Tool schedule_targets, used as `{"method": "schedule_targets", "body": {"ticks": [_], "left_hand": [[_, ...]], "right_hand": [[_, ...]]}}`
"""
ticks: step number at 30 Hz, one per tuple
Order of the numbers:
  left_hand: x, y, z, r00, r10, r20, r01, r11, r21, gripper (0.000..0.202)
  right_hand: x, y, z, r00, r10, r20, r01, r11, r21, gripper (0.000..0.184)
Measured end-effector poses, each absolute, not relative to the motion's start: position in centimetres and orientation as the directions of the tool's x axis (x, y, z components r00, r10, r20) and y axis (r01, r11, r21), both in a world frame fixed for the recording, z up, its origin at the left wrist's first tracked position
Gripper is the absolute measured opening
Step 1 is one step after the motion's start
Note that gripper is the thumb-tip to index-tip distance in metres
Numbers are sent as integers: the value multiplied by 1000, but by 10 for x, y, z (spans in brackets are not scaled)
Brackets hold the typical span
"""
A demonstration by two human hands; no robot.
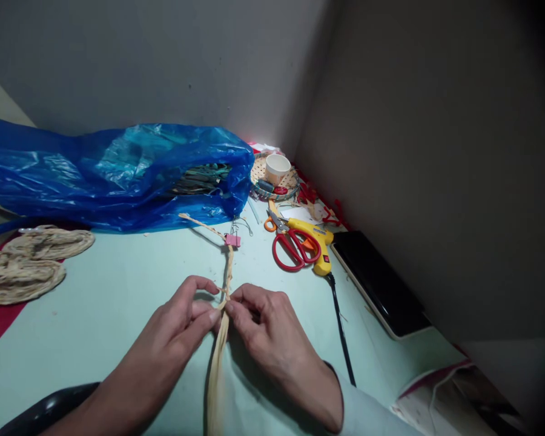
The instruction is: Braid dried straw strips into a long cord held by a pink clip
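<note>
My left hand (pixel 181 318) and my right hand (pixel 267 324) meet at the middle of the pale green table (pixel 118 290). Both pinch a braid of straw strands (pixel 228 272). The plaited part runs away from my fingers to a pink binder clip (pixel 232 240) that grips its far end. Loose flat strands (pixel 215 375) trail from my fingers towards me. A thin tail of the braid lies beyond the clip, near the blue bag.
A big blue plastic bag (pixel 113 172) holds more strands at the back. Red scissors (pixel 293 248), a yellow glue gun (pixel 315 242) with a black cord, a woven tray with a white cup (pixel 277 168) and a dark tablet (pixel 379 281) lie right. Coiled braids (pixel 27 263) lie left.
</note>
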State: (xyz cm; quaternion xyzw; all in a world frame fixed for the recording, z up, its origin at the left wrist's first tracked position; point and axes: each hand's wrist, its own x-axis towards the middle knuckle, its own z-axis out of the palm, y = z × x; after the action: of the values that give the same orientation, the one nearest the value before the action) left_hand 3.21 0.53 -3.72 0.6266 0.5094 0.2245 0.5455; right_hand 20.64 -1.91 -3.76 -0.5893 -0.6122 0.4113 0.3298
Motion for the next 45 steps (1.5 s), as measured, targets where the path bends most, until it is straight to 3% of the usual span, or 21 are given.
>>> {"method": "schedule_targets", "body": {"ticks": [4, 7, 10, 12, 15, 19, 21, 23, 25, 27, 29, 32, 34, 40, 45], "left_hand": [[29, -5, -35, 383, 914, -131, 611, -144, 779, 34], [32, -17, -37, 435, 883, 175, 660, -446, 604, 29], [39, -23, -45, 622, 600, 503, 575, -786, 227, 19], [43, -23, -51, 701, 401, 590, 505, -863, -14, 21], [48, -20, -58, 714, 332, 617, 511, -849, -134, 24], [48, -20, -62, 713, 311, 628, 481, -869, -117, 26], [44, -20, -58, 714, 383, 586, 482, -876, -14, 24], [40, -16, -50, 650, 563, 510, 529, -817, 228, 20], [36, -7, -42, 536, 767, 353, 572, -637, 517, 20], [36, 6, -35, 408, 904, 127, 561, -358, 747, 19], [40, 16, -32, 399, 904, -154, 410, -26, 912, 23], [49, 20, -33, 503, 765, -403, 160, 376, 913, 34], [53, 18, -35, 492, 732, -471, 101, 490, 866, 36], [47, 19, -48, 438, 772, -460, 185, 423, 887, 37], [47, 16, -53, 387, 801, -457, 189, 416, 889, 38]], "right_hand": [[205, -21, -36, -60, 991, -116, 313, -92, -945, 28], [204, -22, -34, -54, 994, -92, 247, -76, -966, 29], [206, -21, -35, -96, 989, -111, 179, -92, -980, 31], [208, -20, -36, -130, 983, -133, 151, -113, -982, 31], [210, -18, -39, -186, 963, -197, 78, -186, -980, 30], [209, -17, -40, -227, 945, -234, 32, -233, -972, 28], [208, -17, -37, -198, 953, -229, 39, -225, -973, 22], [208, -18, -34, -156, 960, -234, 46, -229, -972, 20], [207, -20, -32, -129, 968, -215, 48, -211, -976, 21], [207, -21, -32, -124, 975, -186, 31, -184, -983, 22], [207, -21, -33, -165, 973, -164, -28, -171, -985, 22], [207, -20, -35, -202, 968, -147, -55, -162, -985, 23], [209, -19, -33, -166, 977, -135, 50, -128, -990, 22], [213, -27, -23, -171, 980, -104, 382, -31, -924, 21], [209, -39, -21, -75, 975, -209, 532, -138, -835, 13]]}}
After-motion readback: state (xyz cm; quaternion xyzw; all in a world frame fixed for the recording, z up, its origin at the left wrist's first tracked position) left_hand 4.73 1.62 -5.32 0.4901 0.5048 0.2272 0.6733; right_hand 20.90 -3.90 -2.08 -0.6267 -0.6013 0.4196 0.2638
